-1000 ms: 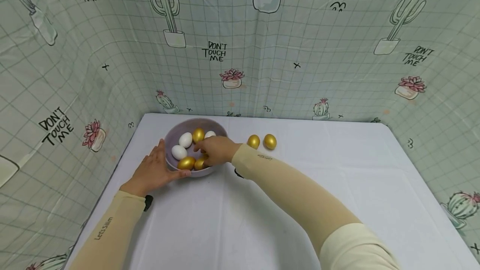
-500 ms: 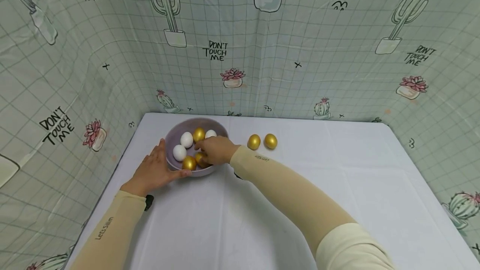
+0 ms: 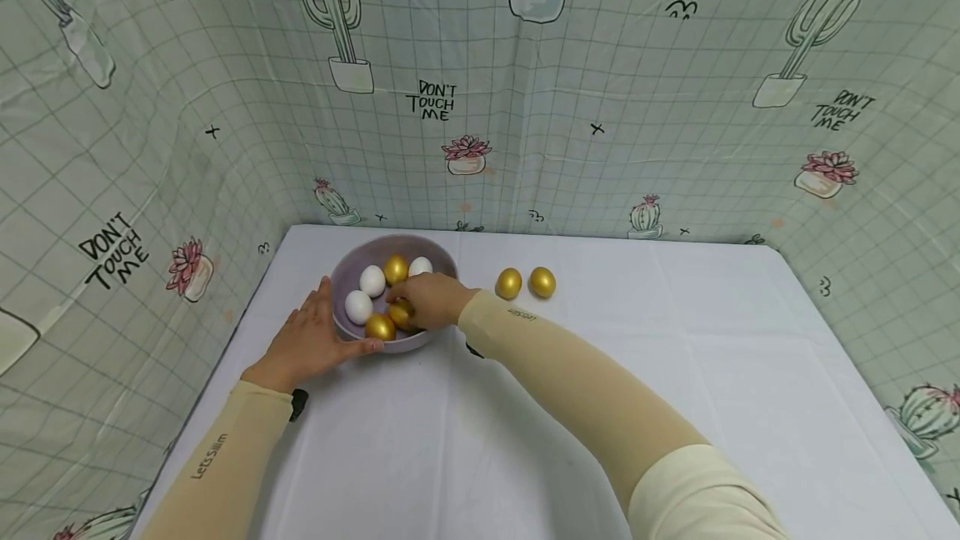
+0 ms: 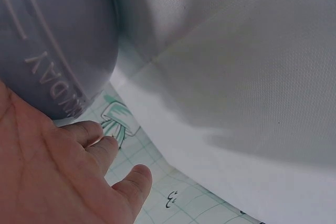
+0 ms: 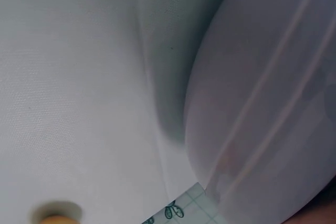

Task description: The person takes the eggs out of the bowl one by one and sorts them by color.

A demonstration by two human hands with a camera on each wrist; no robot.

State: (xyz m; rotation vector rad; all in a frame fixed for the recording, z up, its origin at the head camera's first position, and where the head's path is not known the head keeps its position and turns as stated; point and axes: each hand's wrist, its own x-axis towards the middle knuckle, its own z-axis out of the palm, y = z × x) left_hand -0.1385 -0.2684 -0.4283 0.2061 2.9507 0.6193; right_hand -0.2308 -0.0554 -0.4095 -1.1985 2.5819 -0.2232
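A round mauve bowl [image 3: 352, 258] holds several white and gold eggs. My left hand [image 3: 306, 343] steadies the bowl from the left, fingers spread along its outside and the thumb at the near rim. In the left wrist view those fingers lie nearly straight under the bowl's lettered wall [image 4: 63, 51]. Reaching in over the right rim, my right hand [image 3: 431, 301] has its fingers curled at a gold egg [image 3: 400, 314], partly covered by them. Another gold egg [image 3: 380, 327] lies beside it at the near side. Two white eggs [image 3: 372, 281] sit at the left, and a gold egg [image 3: 396, 269] at the back.
Two gold eggs [image 3: 509, 282] stand on the white tablecloth [image 3: 570, 407] right of the bowl, behind my right forearm. A white egg [image 3: 421, 266] shows partly behind my right hand. Patterned cloth [image 3: 480, 65] rises behind the table and at both sides.
The gold egg at my right fingers has shifted a little toward the middle of the bowl. The near gold egg beside it has turned and moved slightly right. My left hand stays in place.
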